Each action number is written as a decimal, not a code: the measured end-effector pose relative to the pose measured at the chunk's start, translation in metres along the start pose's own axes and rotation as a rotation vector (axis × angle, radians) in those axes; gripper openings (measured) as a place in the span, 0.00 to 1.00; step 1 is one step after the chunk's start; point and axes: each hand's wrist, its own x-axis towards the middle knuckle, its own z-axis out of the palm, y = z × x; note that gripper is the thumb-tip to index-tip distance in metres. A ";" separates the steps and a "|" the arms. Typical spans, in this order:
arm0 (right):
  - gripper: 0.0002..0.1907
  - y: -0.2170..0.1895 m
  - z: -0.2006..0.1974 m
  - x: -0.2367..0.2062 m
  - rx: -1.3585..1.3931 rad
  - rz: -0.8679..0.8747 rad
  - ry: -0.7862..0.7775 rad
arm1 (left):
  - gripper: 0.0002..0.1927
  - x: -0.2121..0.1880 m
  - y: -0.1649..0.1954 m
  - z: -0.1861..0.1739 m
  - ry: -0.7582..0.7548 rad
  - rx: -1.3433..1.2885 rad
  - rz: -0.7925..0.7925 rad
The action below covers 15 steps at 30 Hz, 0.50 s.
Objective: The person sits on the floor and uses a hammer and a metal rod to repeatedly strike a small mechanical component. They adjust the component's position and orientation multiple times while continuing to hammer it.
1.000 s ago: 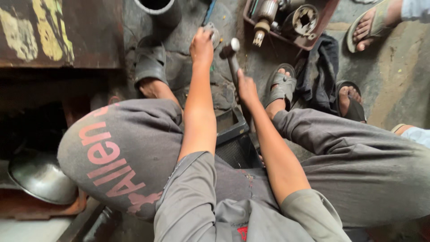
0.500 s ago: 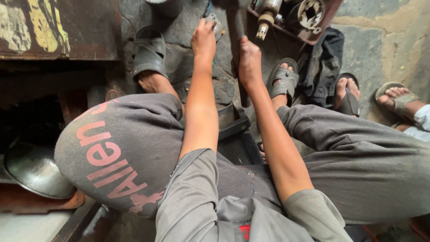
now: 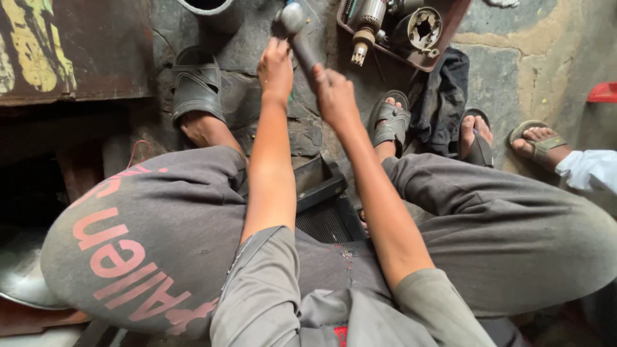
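Right grip (image 3: 334, 96) on steel-headed hammer (image 3: 297, 29), rough stone floor (image 3: 508, 77)

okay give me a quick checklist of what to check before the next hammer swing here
1. Right hand gripped on the hammer handle: ok.
2. Left hand clear of the hammer head: not ok, it sits just beside it.
3. What the left hand holds: cannot tell.
4. Feet in sandals clear of the strike spot: ok.
5. Tray of motor parts out of the swing: cannot tell.
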 end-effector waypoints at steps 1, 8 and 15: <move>0.31 0.001 -0.004 0.002 0.022 -0.014 0.018 | 0.05 -0.002 0.001 0.001 0.028 0.097 0.101; 0.31 0.016 -0.020 0.015 0.100 0.037 0.035 | 0.04 0.001 0.006 -0.004 0.036 0.088 0.081; 0.31 0.006 -0.003 0.011 0.058 0.154 -0.054 | 0.06 0.007 0.003 -0.014 0.052 0.130 0.077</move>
